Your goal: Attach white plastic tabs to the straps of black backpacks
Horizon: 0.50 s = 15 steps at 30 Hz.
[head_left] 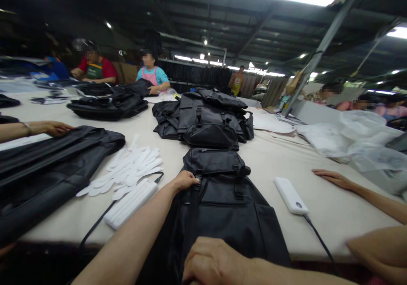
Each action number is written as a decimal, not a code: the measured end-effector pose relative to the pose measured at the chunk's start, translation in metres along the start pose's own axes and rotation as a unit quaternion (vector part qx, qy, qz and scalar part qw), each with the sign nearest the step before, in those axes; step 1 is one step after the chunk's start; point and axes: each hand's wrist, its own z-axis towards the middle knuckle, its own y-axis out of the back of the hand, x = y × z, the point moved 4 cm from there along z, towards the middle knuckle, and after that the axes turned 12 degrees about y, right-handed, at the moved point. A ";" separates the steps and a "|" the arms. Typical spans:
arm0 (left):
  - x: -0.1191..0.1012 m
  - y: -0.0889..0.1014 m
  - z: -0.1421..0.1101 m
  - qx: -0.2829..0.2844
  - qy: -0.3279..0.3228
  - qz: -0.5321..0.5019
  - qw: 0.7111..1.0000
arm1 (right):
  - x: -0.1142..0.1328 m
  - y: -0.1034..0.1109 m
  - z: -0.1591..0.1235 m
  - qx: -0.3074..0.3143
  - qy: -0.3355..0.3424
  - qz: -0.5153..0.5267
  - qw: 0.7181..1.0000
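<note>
Right hand curled closed on lower end of black backpack, left hand on its upper end, fingers lying flat, not gripping

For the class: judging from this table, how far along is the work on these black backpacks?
Looks done: the stacked black fabric backpacks further up the long cream table. In hand: a flat black fabric backpack under the left hand and right hand. Left: the pile of white paper-like strips lies untouched beside it.

My left arm reaching forward, left hand bent downward, right hand nearer, knuckles up, right forearm angled in from the right
</note>
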 end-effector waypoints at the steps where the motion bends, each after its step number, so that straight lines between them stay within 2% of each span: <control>1: -0.001 0.001 -0.002 0.001 -0.004 -0.007 1.000 | 0.003 -0.004 0.000 0.008 -0.006 0.017 1.000; 5: 0.000 0.007 -0.014 -0.002 -0.032 -0.037 0.999 | 0.001 -0.012 -0.014 0.048 -0.057 0.079 0.994; 6: 0.001 0.009 -0.018 -0.009 -0.041 -0.047 0.998 | -0.002 -0.006 -0.023 0.034 -0.088 0.078 0.992; 8: 0.004 0.014 -0.024 -0.036 -0.057 -0.066 0.996 | -0.014 0.020 -0.051 -0.057 -0.204 0.039 0.977; 9: 0.005 0.016 -0.026 -0.057 -0.061 -0.075 0.994 | -0.023 0.039 -0.070 -0.127 -0.283 0.008 0.951; 11: 0.004 0.019 -0.030 -0.113 -0.064 -0.090 0.987 | -0.043 0.079 -0.118 -0.274 -0.446 -0.050 0.850; 12: 0.000 0.020 -0.032 -0.143 -0.064 -0.096 0.983 | -0.054 0.098 -0.139 -0.322 -0.501 -0.075 0.799; 13: -0.006 0.019 -0.035 -0.171 -0.069 -0.099 0.978 | -0.066 0.115 -0.157 -0.346 -0.540 -0.095 0.762; 14: -0.016 0.015 -0.038 -0.185 -0.081 -0.100 0.974 | -0.079 0.129 -0.170 -0.353 -0.569 -0.109 0.735; 15: -0.028 0.008 -0.041 -0.183 -0.099 -0.097 0.973 | -0.095 0.140 -0.179 -0.347 -0.590 -0.110 0.721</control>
